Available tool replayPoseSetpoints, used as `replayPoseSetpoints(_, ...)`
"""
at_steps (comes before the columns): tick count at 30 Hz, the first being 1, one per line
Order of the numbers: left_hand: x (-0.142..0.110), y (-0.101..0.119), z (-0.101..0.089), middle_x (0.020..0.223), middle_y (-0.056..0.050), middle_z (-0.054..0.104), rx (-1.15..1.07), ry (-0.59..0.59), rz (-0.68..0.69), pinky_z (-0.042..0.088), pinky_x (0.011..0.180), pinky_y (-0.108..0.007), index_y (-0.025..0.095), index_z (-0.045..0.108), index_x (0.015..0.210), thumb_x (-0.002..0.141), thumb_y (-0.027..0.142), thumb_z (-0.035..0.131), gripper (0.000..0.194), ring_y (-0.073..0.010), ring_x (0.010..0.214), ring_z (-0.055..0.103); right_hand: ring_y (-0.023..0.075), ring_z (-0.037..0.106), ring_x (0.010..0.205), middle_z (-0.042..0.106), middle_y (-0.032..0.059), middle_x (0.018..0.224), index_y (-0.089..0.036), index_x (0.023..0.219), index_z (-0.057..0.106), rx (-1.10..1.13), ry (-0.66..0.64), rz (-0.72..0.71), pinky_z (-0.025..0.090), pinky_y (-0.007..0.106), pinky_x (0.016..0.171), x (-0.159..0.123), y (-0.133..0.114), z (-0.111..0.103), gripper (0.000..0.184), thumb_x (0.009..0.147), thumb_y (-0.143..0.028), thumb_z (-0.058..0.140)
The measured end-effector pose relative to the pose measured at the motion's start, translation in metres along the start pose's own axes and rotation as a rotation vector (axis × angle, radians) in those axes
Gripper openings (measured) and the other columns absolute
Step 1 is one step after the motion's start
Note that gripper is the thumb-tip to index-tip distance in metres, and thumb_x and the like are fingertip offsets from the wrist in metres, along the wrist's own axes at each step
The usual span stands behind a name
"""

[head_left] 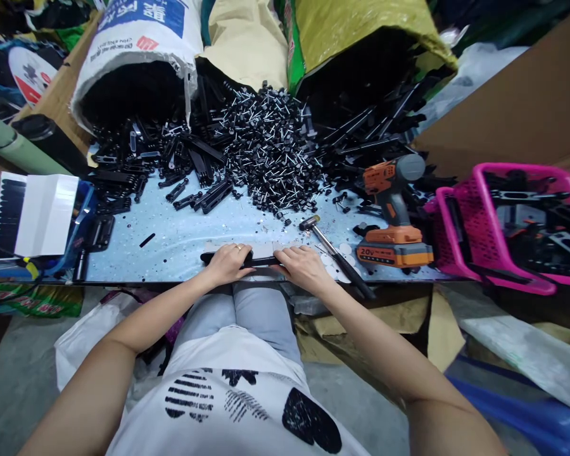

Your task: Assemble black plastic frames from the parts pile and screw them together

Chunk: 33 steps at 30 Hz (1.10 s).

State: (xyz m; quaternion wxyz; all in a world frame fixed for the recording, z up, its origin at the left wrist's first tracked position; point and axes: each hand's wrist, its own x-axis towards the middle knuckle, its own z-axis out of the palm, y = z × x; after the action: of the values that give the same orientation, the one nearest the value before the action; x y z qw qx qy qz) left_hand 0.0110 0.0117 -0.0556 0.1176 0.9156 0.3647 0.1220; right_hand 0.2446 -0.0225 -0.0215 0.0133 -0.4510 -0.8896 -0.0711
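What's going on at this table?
A person holds a slim black part at the near edge of a pale blue table. The left-hand grip is closed on it, and the right-hand grip is at its right end. Off to the right, a hammer lies untouched and a cordless drill stands on its battery. Beyond the hands sits a heap of black-headed screws.

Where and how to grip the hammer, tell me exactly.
Take the hammer by its black grip, coming from the near side, probably with the right hand once free. The grip slants nearward and its end juts past the edge of the table, so fingers can likely wrap under it; the head lies farther in.
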Motion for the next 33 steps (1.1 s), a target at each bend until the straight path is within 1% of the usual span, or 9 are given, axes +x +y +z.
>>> replayPoseSetpoints(3,0.005,0.007,0.001,0.101,-0.013,0.062,-0.005,-0.003,-0.015,0.045,0.08,-0.038,0.015,0.048,0.114,0.083,0.041,0.058,0.042,-0.027,0.093,0.06,0.0164,0.05,0.07,0.061,0.0059,0.076,-0.016,0.09,0.059,-0.007,0.011,0.033,0.02,0.03,0.066,-0.006,0.001,0.001,0.03,0.095,-0.038,0.039)
replayPoseSetpoints(11,-0.002,0.008,0.004,0.103,-0.013,0.063,-0.041,0.118,-0.042,0.046,0.084,-0.04,0.013,0.048,0.115,0.083,0.037,0.056,0.041,-0.0275,0.097,0.06,0.0164,0.048,0.067,0.059,0.0058,0.072,-0.016,0.086,0.059,-0.037,0.021,0.07,0.018,0.031,0.064,-0.002,-0.01,-0.024,0.028,0.093,-0.037,0.042)
replayPoseSetpoints(16,0.004,0.0,0.001,0.109,-0.012,0.063,-0.103,0.012,-0.027,0.046,0.086,-0.038,0.014,0.049,0.12,0.082,0.043,0.057,0.049,-0.0264,0.099,0.06,0.0164,0.051,0.07,0.061,0.0063,0.076,-0.016,0.089,0.061,0.038,-0.006,0.071,0.021,0.029,0.065,-0.002,0.0,-0.01,0.033,0.094,-0.041,0.04)
replayPoseSetpoints(19,0.033,-0.018,-0.003,0.116,-0.011,0.061,-0.168,-0.079,-0.004,0.045,0.089,-0.036,0.016,0.049,0.124,0.088,0.044,0.048,0.045,-0.0241,0.105,0.057,0.0166,0.053,0.075,0.063,0.0068,0.08,-0.016,0.092,0.062,0.132,-0.029,0.056,0.025,0.028,0.067,-0.005,0.014,0.014,0.042,0.093,-0.05,0.038)
replayPoseSetpoints(23,0.097,-0.056,-0.008,0.114,-0.016,0.059,-0.002,0.056,-0.289,0.041,0.089,-0.038,0.01,0.055,0.117,0.091,0.017,0.036,0.032,-0.0254,0.107,0.052,0.0172,0.055,0.084,0.063,0.0088,0.09,-0.016,0.096,0.063,0.212,-0.032,0.047,0.03,0.027,0.071,-0.01,0.027,0.039,0.043,0.092,-0.051,0.039)
replayPoseSetpoints(25,0.126,-0.072,-0.007,0.109,-0.019,0.06,0.105,0.029,-0.383,0.04,0.088,-0.04,0.007,0.059,0.107,0.087,0.007,0.035,0.032,-0.0274,0.107,0.051,0.0177,0.054,0.086,0.064,0.0086,0.091,-0.017,0.097,0.063,0.215,-0.041,0.105,0.031,0.027,0.072,-0.008,0.031,0.043,0.042,0.093,-0.05,0.038)
replayPoseSetpoints(28,0.149,-0.08,-0.002,0.102,-0.02,0.061,0.153,-0.039,-0.4,0.039,0.086,-0.04,0.005,0.062,0.096,0.084,0.0,0.033,0.032,-0.0281,0.105,0.051,0.0202,0.053,0.088,0.064,0.0103,0.094,-0.016,0.105,0.061,0.138,-0.026,0.292,0.032,0.029,0.072,0.01,0.038,0.045,0.038,0.095,-0.042,0.036)
replayPoseSetpoints(30,0.147,-0.077,-0.003,0.103,-0.019,0.061,0.152,-0.035,-0.399,0.04,0.086,-0.038,0.006,0.063,0.095,0.084,0.001,0.032,0.033,-0.0266,0.103,0.052,0.0224,0.053,0.09,0.063,0.0127,0.097,-0.014,0.113,0.057,0.077,-0.02,0.41,0.032,0.03,0.072,0.029,0.047,0.048,0.033,0.094,-0.033,0.038)
replayPoseSetpoints(33,0.109,-0.068,-0.015,0.101,-0.014,0.06,0.126,0.027,-0.375,0.042,0.083,-0.034,0.01,0.062,0.096,0.087,0.007,0.037,0.027,-0.0234,0.096,0.055,0.0234,0.053,0.087,0.062,0.0141,0.094,-0.01,0.108,0.06,0.076,-0.059,0.476,0.033,0.032,0.073,0.052,0.062,0.054,0.028,0.089,-0.02,0.041)
